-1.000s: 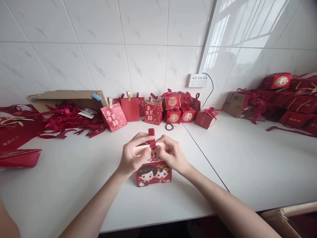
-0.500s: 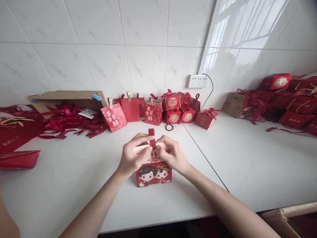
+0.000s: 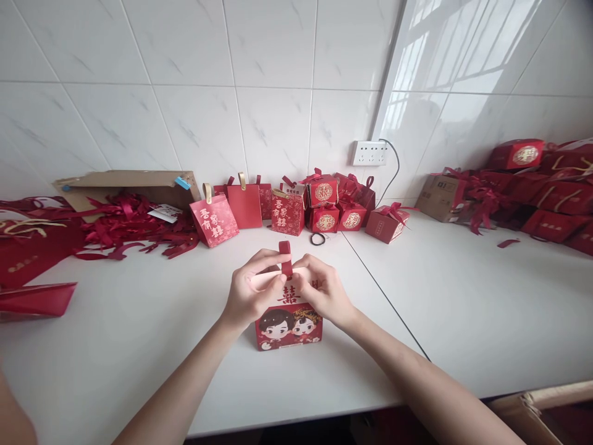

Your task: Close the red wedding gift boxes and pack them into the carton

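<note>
A red and white gift box (image 3: 288, 327) with two cartoon faces and a red character stands upright on the white table in front of me. My left hand (image 3: 254, 285) pinches the left side of its top edge between thumb and fingers. On the other side, my right hand (image 3: 322, 287) grips the same edge, its thumb close to the left one. Between the hands a dark red ribbon loop (image 3: 285, 256) sticks up from the box top. The fingertips behind the box are partly hidden.
Red gift boxes (image 3: 287, 210) stand in a row along the tiled wall. A cardboard box (image 3: 130, 179) spills red ribbons at the left. More red boxes (image 3: 556, 191) are piled at the right. A black hair tie (image 3: 317, 239) lies beyond my hands; a power strip (image 3: 369, 153) is on the wall.
Both hands keep their hold on the gift box with hardly any movement. The whole view has shifted very slightly.
</note>
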Tool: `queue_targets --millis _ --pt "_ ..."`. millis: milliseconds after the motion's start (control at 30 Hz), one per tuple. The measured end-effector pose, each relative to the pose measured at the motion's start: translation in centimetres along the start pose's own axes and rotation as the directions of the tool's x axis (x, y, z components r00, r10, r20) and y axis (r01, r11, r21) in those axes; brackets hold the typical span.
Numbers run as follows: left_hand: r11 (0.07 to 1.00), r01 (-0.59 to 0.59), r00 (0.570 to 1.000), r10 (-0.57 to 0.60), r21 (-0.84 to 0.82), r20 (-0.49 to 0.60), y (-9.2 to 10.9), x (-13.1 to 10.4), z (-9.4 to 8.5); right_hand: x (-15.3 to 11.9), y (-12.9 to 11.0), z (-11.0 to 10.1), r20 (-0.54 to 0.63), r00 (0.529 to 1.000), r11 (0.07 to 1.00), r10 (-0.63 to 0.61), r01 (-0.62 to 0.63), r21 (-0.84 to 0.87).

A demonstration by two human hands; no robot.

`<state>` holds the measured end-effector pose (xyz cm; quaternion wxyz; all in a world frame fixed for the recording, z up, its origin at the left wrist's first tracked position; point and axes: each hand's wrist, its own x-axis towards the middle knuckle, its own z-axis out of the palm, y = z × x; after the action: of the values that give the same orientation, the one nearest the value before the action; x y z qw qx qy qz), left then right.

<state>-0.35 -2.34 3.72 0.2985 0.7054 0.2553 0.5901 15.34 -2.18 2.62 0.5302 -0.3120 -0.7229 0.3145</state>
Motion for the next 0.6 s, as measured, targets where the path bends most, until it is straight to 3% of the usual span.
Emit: queue_targets --millis 200,600 --pt "1.0 -0.002 1.0 0.002 0.016 -0.001 0.04 -0.05 0.0 -0.01 -0.08 0.02 0.008 0.998 0.998 0.054 -0.055 0.017" --pt "0.993 -0.063 0.998 0.064 0.099 -0.005 -0.02 0.0 0.02 0.05 0.14 0.0 -0.013 1.0 0.999 0.003 -0.004 -0.042"
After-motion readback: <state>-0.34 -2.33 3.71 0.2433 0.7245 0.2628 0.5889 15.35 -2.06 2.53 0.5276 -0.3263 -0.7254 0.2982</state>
